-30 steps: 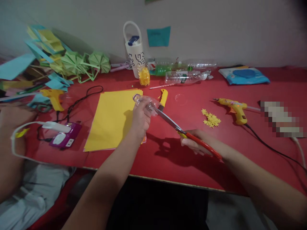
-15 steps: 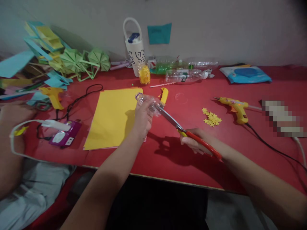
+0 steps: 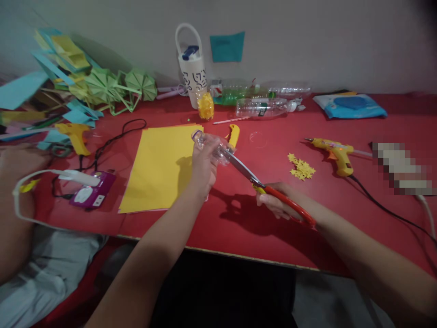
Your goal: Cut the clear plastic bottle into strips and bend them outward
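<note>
My left hand (image 3: 205, 166) is closed round a clear plastic bottle piece (image 3: 222, 154), its purple-ringed neck pointing up and left. In my right hand (image 3: 275, 200) are red-handled scissors (image 3: 287, 202), their blades reaching up-left to the edge of the plastic. Beneath and left of my left hand lies a stack of yellow paper (image 3: 153, 168). A yellow cutter (image 3: 234, 135) rests just behind the plastic. Small yellow stars (image 3: 302, 169) lie in a pile beyond my right hand.
A yellow glue gun (image 3: 336, 152) with a black cord lies at right. Plastic bottles (image 3: 262, 108), a white tumbler (image 3: 193, 75) and a wipes pack (image 3: 350, 106) line the wall. At left are a purple power socket (image 3: 92, 191), paper crafts (image 3: 105, 86) and another person's arm (image 3: 17, 182).
The bottle neck has tilted slightly in my left hand. Both hands and the scissors are otherwise in nearly the same place.
</note>
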{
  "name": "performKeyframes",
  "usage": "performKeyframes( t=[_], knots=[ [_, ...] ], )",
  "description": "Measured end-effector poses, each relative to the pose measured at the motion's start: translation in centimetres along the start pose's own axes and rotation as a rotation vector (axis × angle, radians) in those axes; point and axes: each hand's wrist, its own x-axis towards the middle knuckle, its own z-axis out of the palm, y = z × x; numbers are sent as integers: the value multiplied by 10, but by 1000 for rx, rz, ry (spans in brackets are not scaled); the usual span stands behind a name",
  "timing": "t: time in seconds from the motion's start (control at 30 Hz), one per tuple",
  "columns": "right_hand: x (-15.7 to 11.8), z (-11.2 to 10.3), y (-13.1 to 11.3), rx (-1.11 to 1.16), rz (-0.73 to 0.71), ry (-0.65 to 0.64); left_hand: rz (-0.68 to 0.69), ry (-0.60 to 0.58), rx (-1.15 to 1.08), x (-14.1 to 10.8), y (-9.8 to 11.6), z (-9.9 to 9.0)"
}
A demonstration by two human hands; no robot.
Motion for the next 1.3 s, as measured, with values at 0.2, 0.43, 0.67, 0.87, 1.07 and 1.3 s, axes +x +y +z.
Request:
performKeyframes(
  t=[0.2, 0.43, 0.67, 0.87, 1.07, 1.3],
  knots=[
    [1, 1, 1, 9, 27, 31, 28, 2, -6, 0, 0, -1],
    [-1, 5, -7, 35, 109, 50, 75, 23, 47, -1, 1, 1],
    [-1, 6, -1, 44, 81, 35, 47, -53, 44, 0, 3, 0],
    [-2, 8, -5, 52, 114, 65, 27, -30, 48, 3, 6, 0],
    [1, 7, -7, 38, 143, 50, 105, -97, 39, 6, 0, -2],
    [0, 8, -1, 48, 71, 43, 172, -225, 91, 15, -11, -11]
  ],
)
